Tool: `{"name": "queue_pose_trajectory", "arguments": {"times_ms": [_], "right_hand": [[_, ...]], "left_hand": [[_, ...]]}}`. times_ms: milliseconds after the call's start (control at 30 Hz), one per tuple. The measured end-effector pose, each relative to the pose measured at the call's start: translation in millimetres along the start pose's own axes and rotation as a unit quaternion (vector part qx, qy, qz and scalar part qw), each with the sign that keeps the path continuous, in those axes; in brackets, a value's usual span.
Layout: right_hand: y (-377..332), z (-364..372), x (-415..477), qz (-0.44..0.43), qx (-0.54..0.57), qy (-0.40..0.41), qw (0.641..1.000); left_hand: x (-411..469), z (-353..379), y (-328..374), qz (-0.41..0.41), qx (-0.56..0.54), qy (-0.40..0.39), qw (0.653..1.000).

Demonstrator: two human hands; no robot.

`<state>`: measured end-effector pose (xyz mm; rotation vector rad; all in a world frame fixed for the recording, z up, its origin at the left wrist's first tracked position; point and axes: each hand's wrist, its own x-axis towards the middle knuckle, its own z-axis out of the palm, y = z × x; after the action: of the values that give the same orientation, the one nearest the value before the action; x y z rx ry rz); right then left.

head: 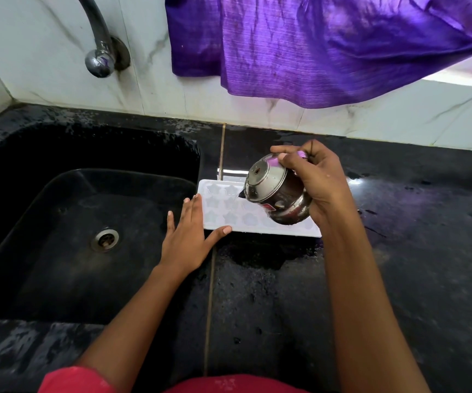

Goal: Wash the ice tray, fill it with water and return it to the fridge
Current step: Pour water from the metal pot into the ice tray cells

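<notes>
Garment point(229, 385): red-pink cloth along the bottom edge, with a faint pale motif printed on it.
Left sleeve point(73, 381): the same red-pink cloth, short, ending at the upper arm.
Forearms: bare down to the wrists.
Left hand point(186, 239): bare, nails short.
Right hand point(322, 182): bare.

White ice tray point(220, 207) (star-patterned), black speckled counter point(399, 251), purple cloth point(314, 46), steel pot point(277, 194)
</notes>
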<state>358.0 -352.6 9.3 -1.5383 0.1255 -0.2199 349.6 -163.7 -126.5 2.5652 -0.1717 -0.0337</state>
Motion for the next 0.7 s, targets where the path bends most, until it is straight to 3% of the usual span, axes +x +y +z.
{"name": "queue_pose_trajectory", "arguments": {"times_ms": [333,700], "right_hand": [[5,9,1,0.039,0.064,0.01,0.997],[10,23,0,0.024,0.01,-0.007,1.0]], "left_hand": [[0,0,0,-0.002,0.002,-0.002,1.0],[0,1,-2,0.003,-0.011,-0.005,1.0]]}}
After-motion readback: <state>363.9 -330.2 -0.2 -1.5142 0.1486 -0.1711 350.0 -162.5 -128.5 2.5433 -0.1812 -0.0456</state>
